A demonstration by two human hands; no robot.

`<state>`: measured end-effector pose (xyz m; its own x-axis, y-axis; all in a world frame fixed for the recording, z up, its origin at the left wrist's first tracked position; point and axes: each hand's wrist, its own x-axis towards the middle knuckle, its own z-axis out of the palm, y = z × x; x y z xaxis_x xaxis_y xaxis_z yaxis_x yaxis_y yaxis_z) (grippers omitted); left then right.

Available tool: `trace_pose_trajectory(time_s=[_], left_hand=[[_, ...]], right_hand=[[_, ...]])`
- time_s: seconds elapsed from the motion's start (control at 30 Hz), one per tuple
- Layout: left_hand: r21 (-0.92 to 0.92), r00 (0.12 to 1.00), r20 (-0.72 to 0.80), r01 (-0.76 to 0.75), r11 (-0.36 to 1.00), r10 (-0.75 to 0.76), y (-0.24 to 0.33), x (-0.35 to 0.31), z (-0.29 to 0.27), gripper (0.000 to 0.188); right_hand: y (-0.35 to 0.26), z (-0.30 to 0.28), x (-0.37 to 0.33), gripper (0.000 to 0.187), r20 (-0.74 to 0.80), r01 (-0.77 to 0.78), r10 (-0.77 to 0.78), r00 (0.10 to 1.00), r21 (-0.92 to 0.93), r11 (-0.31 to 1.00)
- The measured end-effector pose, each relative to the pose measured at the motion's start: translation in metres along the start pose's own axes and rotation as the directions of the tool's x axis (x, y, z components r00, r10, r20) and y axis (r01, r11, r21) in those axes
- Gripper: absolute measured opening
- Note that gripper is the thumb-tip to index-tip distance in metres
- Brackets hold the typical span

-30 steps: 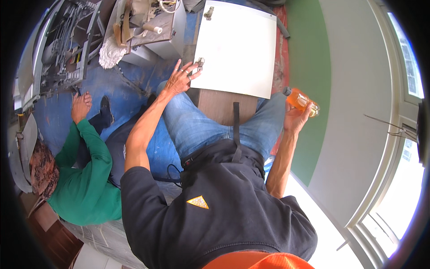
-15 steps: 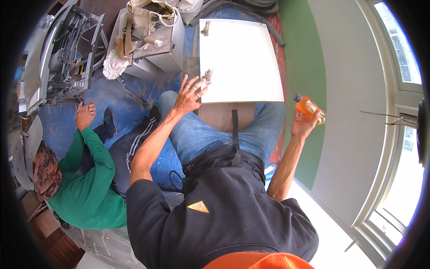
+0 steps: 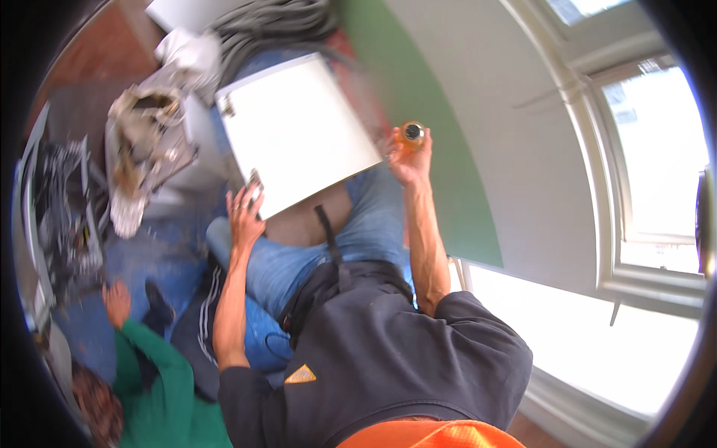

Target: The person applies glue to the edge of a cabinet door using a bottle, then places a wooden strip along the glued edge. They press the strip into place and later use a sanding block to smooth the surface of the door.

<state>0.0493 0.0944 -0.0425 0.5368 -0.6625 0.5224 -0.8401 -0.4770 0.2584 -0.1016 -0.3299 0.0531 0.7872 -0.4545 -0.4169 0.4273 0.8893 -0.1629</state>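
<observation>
A white cabinet door lies in front of me, its near edge by my thighs. One metal hinge sits near its far left corner, and a second hinge near its near left corner. My left hand rests at that near corner, fingers apart and touching the door beside the hinge. Off the door's right side, my right hand is closed around a bottle of orange drink. The bottle's dark cap faces up toward me; its lower part is hidden.
At the left, a person in a green sleeve reaches toward a rack of tools. A beige tool bag sits on a grey cabinet. Coiled grey hose lies beyond the door. A green and white wall bounds the right.
My view has turned, so the scene appears rotated and shifted left. The bottle has tipped from sideways to cap-up in my right hand. My left hand stays by the near hinge.
</observation>
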Motion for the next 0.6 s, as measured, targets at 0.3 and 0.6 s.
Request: trace_pose_trajectory(time_s=[0.3, 0.6], left_hand=[[0.008, 0.998, 0.064, 0.000, 1.000, 0.000, -0.003, -0.006, 0.005, 0.057], [0.017, 0.998, 0.064, -0.003, 1.000, 0.002, -0.005, -0.007, 0.007, 0.058]], right_hand=[[-0.165, 0.224, -0.093, 0.065, 0.592, 0.564, -0.623, 0.512, 0.316, 0.763], [-0.296, 0.285, -0.130, 0.080, 0.307, 0.505, -0.780, 0.546, 0.622, 0.598]])
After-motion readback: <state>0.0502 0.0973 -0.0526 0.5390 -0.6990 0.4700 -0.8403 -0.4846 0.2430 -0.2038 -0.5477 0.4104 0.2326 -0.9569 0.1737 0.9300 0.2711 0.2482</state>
